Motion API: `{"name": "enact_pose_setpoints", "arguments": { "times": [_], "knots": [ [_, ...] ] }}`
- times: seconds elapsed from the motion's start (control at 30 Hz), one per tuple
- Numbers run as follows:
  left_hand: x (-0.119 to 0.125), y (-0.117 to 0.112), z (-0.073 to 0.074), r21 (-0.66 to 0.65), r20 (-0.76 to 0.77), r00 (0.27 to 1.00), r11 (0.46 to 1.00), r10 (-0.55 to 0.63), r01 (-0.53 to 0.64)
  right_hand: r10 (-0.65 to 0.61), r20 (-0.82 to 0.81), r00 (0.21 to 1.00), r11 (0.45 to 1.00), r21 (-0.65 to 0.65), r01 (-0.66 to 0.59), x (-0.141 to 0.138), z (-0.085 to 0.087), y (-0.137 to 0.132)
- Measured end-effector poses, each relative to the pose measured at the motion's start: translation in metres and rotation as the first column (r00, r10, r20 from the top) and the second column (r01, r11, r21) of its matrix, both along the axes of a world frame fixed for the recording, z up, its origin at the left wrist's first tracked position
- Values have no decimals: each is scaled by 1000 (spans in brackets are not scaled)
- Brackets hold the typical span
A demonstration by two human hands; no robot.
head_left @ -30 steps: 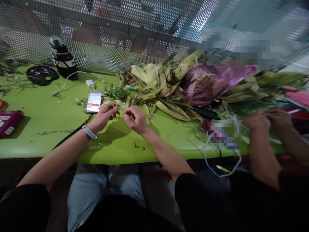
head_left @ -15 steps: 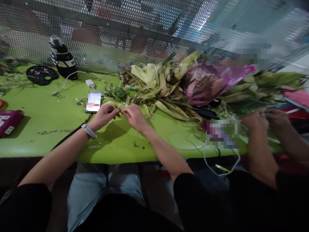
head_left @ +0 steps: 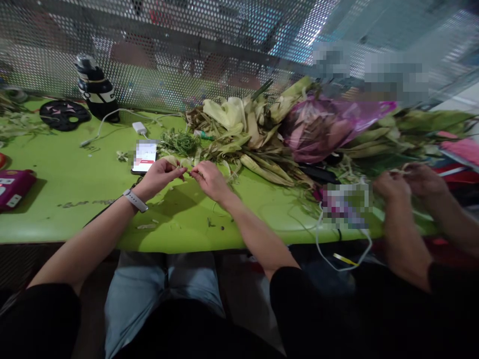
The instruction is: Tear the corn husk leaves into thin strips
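Note:
Both my hands pinch a thin, pale strip of husk (head_left: 186, 163) over the green table (head_left: 179, 234). My left hand (head_left: 161, 174), wearing a light watch (head_left: 135, 200) at the wrist, has its thumb and fingers closed on one end. Close beside it, my right hand (head_left: 210, 180) grips the other side, its fingertips almost meeting the left ones. Just behind my left hand lies a phone (head_left: 144, 158) with a lit screen. A small heap of knotted green strips (head_left: 179, 143) sits past my fingers, and a big pile of dried corn husks (head_left: 247, 124) spreads to its right.
A dark bottle (head_left: 98, 92), a black mask (head_left: 65, 115) and a magenta device (head_left: 15, 189) stand to the left. A pink plastic bag (head_left: 318, 129) rests on the husks. Another person's hands (head_left: 409, 184) work at the right. A perforated metal screen (head_left: 168, 55) backs the table.
My hands stay nearly in place, fingertips a little further apart around the pale strip. My left wrist has shifted slightly left. The other person's hands have moved a little.

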State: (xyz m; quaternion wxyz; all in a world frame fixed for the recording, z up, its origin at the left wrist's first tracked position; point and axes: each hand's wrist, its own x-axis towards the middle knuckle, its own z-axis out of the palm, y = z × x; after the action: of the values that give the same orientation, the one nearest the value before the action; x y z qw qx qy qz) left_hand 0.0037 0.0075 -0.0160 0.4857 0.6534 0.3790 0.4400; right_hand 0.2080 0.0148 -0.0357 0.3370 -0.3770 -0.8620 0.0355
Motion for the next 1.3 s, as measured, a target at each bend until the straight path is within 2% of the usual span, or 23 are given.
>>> {"name": "enact_pose_setpoints", "arguments": {
  "times": [0.23,0.33,0.4,0.53,0.6,0.67,0.77,0.83,0.9,1.03,1.13,1.3],
  "knots": [
    [-2,4,1,-31,56,998,999,12,-11,-61,-7,998,997,39,61,7,0,8],
    [-2,3,1,-21,57,998,1000,19,-18,-53,-14,999,999,10,53,9,1,8],
    [-3,2,1,-11,-2,1000,1000,-6,6,-32,-46,998,999,-9,31,11,5,4],
    [-1,-2,1,48,-199,972,989,-127,139,-35,-222,974,999,-2,36,12,15,-5],
    [1,-5,0,59,-264,948,978,-177,199,-14,-242,970,996,-90,-8,10,16,-7],
    [3,-6,0,47,-292,928,966,-230,254,47,-226,973,961,-254,-105,4,14,-7],
    [8,-8,0,42,-256,921,948,-295,315,95,-294,951,839,-490,-236,-5,11,-7],
    [10,-9,1,48,-236,921,943,-309,329,78,-401,913,765,-563,-313,-11,11,-9],
    [10,-10,3,33,-257,907,935,-332,352,45,-517,855,723,-574,-385,-14,12,-11],
    [9,-11,4,-53,-279,877,918,-391,392,-19,-659,752,698,-547,-462,-18,14,-13],
    [9,-12,4,-130,-266,867,907,-422,402,-78,-683,726,705,-553,-445,-23,11,-13],
    [9,-13,2,-203,-202,874,892,-443,405,-100,-713,694,725,-530,-440,-27,9,-12]
  ]
}}
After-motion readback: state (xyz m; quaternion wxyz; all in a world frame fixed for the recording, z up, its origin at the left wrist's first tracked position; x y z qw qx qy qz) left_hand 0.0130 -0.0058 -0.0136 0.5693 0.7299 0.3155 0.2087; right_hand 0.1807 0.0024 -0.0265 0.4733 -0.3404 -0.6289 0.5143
